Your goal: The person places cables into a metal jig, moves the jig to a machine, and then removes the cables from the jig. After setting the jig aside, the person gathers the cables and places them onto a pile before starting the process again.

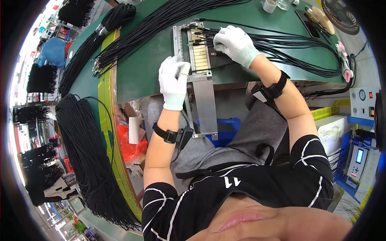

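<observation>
A metal fixture (194, 44) with a row of brass-coloured slots lies at the table's near edge. Several black cables (281, 42) run rightward from its upper slots, their ends seated there. My left hand (173, 78), in a white glove, is closed beside the fixture's left edge. Its fingertips meet a thin black cable (222, 65) that crosses the lower slots. Also gloved, my right hand (235, 45) hovers over the cables right of the fixture, fingers drawn together at the cable ends. What lies between those fingers is hidden.
Thick bundles of black cable (80, 140) cover the left side, and another bundle (148, 26) lies across the green table (138, 72). A phone (307, 24), a small fan (339, 16) and a white cup (269, 5) stand far right. A blue bin (227, 130) sits below.
</observation>
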`<state>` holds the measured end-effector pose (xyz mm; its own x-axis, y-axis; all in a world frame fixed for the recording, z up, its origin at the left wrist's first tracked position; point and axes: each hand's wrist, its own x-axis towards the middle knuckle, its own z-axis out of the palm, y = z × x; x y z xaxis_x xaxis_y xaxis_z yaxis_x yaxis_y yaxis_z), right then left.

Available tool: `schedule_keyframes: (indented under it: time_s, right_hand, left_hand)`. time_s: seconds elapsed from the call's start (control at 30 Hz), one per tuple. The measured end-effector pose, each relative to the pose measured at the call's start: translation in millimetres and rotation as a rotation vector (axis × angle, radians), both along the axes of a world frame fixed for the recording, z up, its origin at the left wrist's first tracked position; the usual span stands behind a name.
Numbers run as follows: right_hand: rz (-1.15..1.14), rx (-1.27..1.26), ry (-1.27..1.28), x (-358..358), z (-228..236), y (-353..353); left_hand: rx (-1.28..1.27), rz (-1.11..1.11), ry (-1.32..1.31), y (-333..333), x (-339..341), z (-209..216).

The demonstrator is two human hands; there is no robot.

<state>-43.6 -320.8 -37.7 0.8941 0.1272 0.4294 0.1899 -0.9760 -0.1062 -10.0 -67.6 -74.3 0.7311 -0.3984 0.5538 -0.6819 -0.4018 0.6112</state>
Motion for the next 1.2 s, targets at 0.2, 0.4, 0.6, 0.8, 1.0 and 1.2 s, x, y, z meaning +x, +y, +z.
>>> schedule_keyframes:
  time_s: [0.2,0.4,0.6,0.8,1.0,1.2]
  right_hand:
    - [0.116,-0.031,0.157,-8,3,0]
    - [0.23,0.189,0.207,-10,11,32]
    - [0.32,0.31,0.074,-22,6,60]
    - [0.161,0.259,0.193,-24,18,27]
    - [0.237,0.283,0.187,-22,10,20]
    - [0.149,0.173,0.236,-25,13,19]
  left_hand:
    - [-0.018,0.064,0.055,-1,1,0]
    - [0.002,-0.029,-0.194,-11,-2,15]
    - [-0.021,-0.134,-0.134,-7,-4,14]
    - [-0.261,0.03,0.328,10,7,0]
    - [0.038,0.13,-0.031,12,6,5]
    - [-0.011,0.124,0.046,12,11,-1]
